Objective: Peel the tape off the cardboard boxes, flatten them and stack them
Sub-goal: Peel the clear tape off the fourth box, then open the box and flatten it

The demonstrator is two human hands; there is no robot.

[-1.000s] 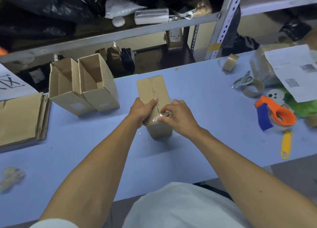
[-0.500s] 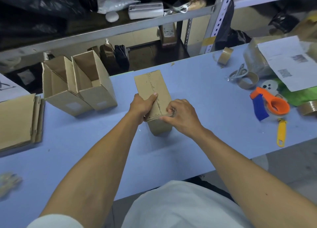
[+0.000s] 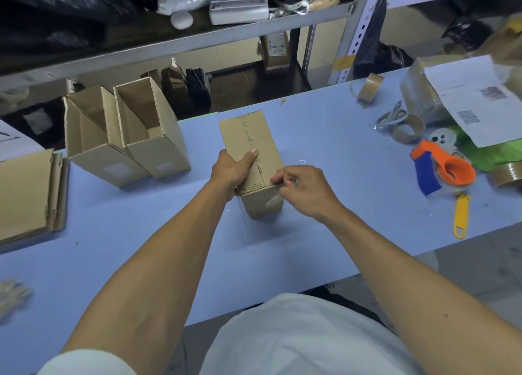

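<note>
A closed brown cardboard box [image 3: 248, 137] stands on the blue table [image 3: 339, 182] in the middle. My left hand [image 3: 233, 168] grips its left side, thumb across the top seam. My right hand [image 3: 303, 188] pinches a strip of clear tape [image 3: 293, 181] at the box's near right corner; the tape itself is hard to make out. Two open boxes [image 3: 124, 137] stand side by side to the left. A stack of flattened cardboard [image 3: 28, 194] lies at the far left.
On the right lie an orange and blue tape dispenser [image 3: 446, 171], a yellow-handled cutter [image 3: 461, 215], scissors [image 3: 391, 117], tape rolls [image 3: 370, 88] and a wrapped parcel with paper sheets [image 3: 477, 98]. A crumpled tape wad [image 3: 11, 295] lies near left. Metal shelving [image 3: 197, 38] rises behind.
My right hand has shifted right and toward me, from the top seam to the box's near right corner, drawing the tape with it. My left hand keeps its grip.
</note>
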